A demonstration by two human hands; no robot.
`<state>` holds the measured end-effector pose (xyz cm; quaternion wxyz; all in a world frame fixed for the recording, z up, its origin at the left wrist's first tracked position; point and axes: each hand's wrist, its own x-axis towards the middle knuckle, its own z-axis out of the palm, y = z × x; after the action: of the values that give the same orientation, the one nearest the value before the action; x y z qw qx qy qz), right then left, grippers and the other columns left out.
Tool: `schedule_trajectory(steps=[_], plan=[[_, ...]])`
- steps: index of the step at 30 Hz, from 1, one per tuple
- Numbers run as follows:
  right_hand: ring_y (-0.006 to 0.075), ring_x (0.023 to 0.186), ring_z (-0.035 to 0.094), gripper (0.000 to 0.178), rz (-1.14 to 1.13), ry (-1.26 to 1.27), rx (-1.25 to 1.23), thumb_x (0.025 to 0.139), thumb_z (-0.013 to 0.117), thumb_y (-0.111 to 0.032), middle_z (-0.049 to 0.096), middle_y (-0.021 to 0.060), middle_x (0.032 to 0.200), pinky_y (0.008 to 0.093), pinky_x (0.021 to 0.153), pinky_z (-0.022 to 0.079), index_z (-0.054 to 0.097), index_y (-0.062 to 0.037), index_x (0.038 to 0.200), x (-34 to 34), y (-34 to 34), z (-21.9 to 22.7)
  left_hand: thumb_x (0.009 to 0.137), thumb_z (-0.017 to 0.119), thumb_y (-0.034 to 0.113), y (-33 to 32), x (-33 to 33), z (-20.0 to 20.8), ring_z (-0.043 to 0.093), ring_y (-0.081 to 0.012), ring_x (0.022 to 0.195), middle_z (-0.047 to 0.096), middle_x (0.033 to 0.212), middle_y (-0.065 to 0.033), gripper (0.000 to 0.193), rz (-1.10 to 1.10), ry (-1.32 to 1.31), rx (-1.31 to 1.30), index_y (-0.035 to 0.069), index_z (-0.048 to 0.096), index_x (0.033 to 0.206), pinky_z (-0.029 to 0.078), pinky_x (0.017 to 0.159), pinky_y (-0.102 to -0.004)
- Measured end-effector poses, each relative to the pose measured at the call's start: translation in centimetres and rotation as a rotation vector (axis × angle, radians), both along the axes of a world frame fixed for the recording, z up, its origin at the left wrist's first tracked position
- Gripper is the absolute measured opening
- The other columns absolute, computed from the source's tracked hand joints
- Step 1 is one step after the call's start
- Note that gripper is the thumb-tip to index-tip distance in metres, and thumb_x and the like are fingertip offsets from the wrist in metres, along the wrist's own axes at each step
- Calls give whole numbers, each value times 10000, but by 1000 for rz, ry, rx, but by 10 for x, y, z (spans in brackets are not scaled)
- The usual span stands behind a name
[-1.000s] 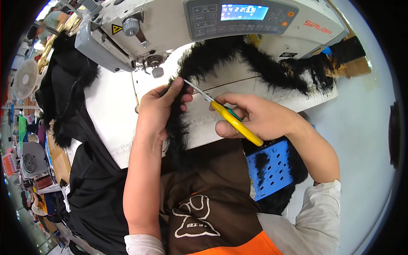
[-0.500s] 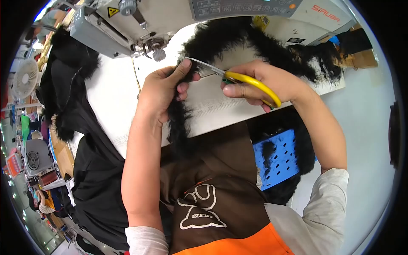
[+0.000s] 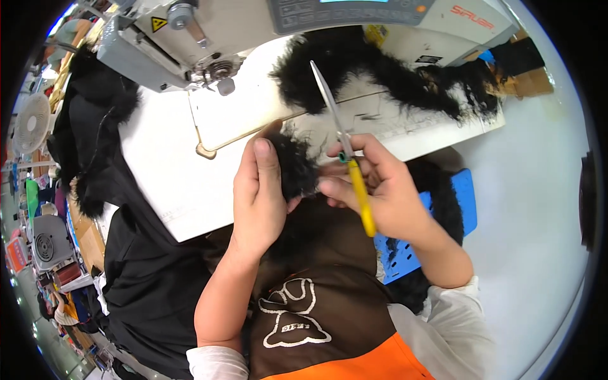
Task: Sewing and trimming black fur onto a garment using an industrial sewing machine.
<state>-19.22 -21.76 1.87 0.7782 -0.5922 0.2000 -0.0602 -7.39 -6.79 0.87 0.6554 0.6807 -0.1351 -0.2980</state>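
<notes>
Between my two hands is a piece of black fluffy trim [image 3: 299, 163], over the front edge of the sewing table. My left hand [image 3: 261, 183] grips its left side, thumb on top. My right hand [image 3: 380, 183] carries yellow-handled scissors [image 3: 358, 190], blades pointing away and up toward the machine, while its thumb and fingertips pinch at the trim's right edge. The fingers behind the trim are partly hidden. Beyond the hands, a longer strip of black fluffy trim [image 3: 354, 63] lies across the table under the machine's arm.
A sewing machine head [image 3: 149, 54] overhangs the white table [image 3: 171, 171] at the back. Black garments [image 3: 145, 272] drape off its left side. Below the table's right edge sits a blue perforated tray [image 3: 467, 202] with black fluff around it. A white fan [image 3: 37, 123] stands far left.
Both hands have drawn back toward my body. The scissors have swung from pointing left at the trim to pointing away, and my right fingers now touch the trim.
</notes>
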Motion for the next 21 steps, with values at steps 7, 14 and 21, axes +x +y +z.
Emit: schedule_trajectory(steps=[7,14,21], plan=[[21,890,592,444,-79,-115,-117,919,837,-2,660,-21,993,202,809,496,596,-12,1292,8,7,-3,1162,308,576,-2,-6,-5,609,-232,1269,658,1351,-183,737,-229,-109,58,-30,469,1550,544,990,-338],[97,1068,686,497,-49,-107,-197,893,834,69,700,36,1164,253,947,566,588,-21,1315,0,1,-12,1120,266,687,-7,-6,8,578,-58,619,714,921,-26,788,-370,143,88,37,594,1421,417,509,-192],[109,1089,681,496,-56,-171,-110,915,807,61,700,47,1196,283,998,567,573,-26,1343,7,-7,-13,1100,475,639,0,9,8,594,-48,692,658,898,5,655,-479,291,-9,50,609,1354,461,546,-202]])
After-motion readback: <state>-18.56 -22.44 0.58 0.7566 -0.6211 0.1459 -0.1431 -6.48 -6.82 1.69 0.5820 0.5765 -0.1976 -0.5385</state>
